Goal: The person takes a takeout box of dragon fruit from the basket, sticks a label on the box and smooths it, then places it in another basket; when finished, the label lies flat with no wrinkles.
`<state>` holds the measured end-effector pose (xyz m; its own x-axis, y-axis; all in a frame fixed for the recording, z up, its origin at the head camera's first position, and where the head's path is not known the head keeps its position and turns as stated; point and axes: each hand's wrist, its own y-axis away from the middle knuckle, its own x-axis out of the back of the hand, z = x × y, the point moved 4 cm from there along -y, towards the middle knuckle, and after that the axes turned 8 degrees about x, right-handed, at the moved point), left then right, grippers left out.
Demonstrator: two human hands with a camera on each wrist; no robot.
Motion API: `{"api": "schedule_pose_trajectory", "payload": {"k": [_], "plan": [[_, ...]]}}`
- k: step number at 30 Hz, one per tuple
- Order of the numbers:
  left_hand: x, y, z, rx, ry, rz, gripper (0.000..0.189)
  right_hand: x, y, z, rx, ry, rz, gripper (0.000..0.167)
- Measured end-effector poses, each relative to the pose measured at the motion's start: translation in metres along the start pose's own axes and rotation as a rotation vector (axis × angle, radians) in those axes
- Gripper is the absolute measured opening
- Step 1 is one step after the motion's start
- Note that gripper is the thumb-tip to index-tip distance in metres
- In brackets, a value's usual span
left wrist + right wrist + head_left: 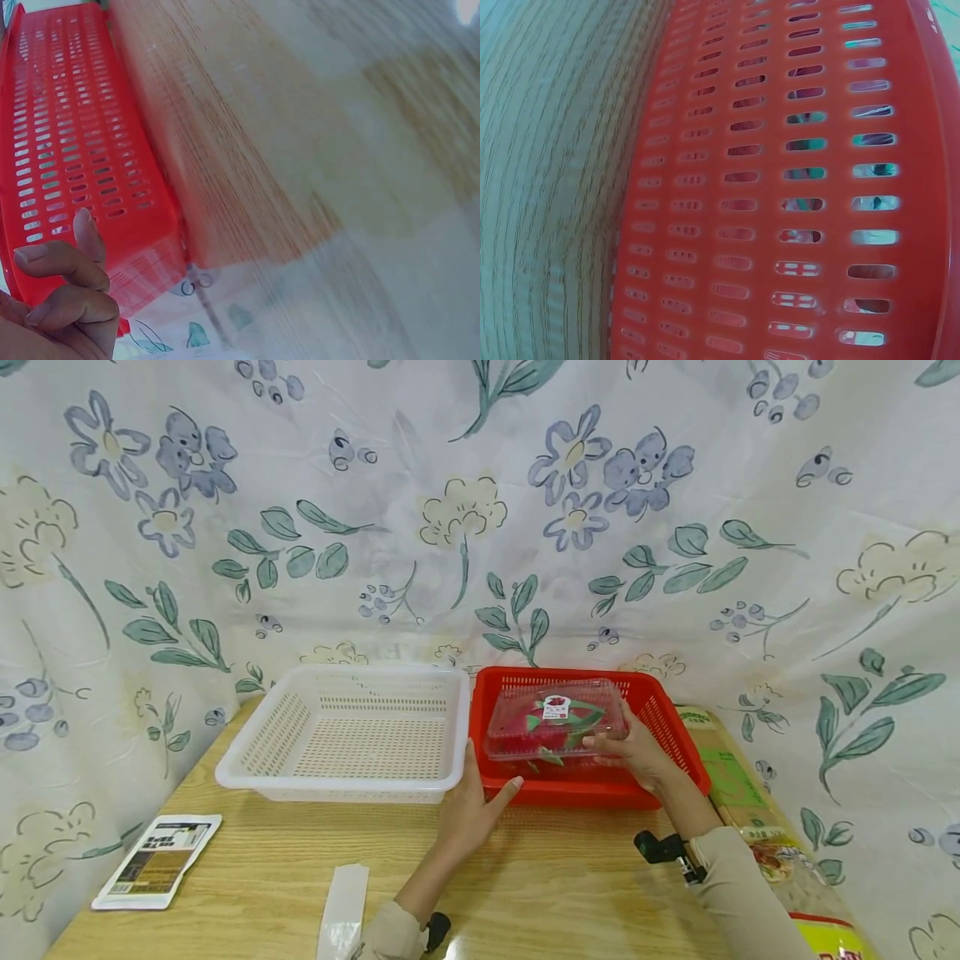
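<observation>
Clear fruit box point(555, 720) gripped by right hand point(633, 750) over red basket point(678, 727), left hand point(468, 810) relaxed

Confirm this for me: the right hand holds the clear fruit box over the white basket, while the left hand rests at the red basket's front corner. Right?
Not quite. The head view shows the right hand holding the clear fruit box over the red basket, not the white basket. The left hand is at the red basket's front corner.

Red basket point(675, 727) and white basket point(352, 731): perforated plastic. Clamshell box point(555, 718): clear glossy plastic. Table point(540, 877): glossy wood-grain.
</observation>
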<state>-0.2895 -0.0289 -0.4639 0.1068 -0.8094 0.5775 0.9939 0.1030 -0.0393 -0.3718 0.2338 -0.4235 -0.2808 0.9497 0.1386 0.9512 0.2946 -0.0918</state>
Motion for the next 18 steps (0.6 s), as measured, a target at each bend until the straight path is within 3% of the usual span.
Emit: {"api": "schedule_pose_trajectory", "payload": {"k": [18], "plan": [[-0.0003,-0.0002,-0.0006,0.016,-0.007,-0.003,0.105,-0.0013,-0.0015,0.0028,-0.029,-0.004,-0.036,0.095]]}}
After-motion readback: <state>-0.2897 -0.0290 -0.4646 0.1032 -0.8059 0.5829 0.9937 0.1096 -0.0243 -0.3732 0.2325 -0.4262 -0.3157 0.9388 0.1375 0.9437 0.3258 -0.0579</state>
